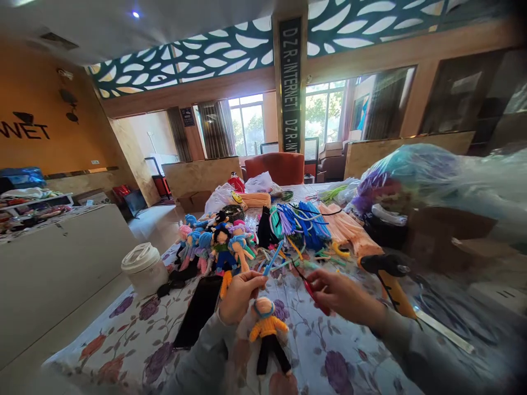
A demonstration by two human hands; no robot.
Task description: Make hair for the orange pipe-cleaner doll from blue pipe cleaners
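Note:
My left hand (242,293) pinches a light-blue pipe cleaner (273,259) that slants up and to the right from the fingertips. In my right hand (340,295) is a pair of scissors with red handles (309,287); the dark blades point up and left, apart from the blue piece. Between my forearms, on the flowered tablecloth, lies a small doll (268,329) in an orange top and black trousers, a blue band around its peach head. A black phone (200,312) rests beside my left wrist.
Finished-looking dolls (220,244) crowd the table's left. Behind are bundles of blue strips (310,227) and peach strips (349,230), with scraps in front. A white lidded tub (144,269) stands far left. A yellow-and-black glue gun (393,285) and plastic bags (415,175) are at right.

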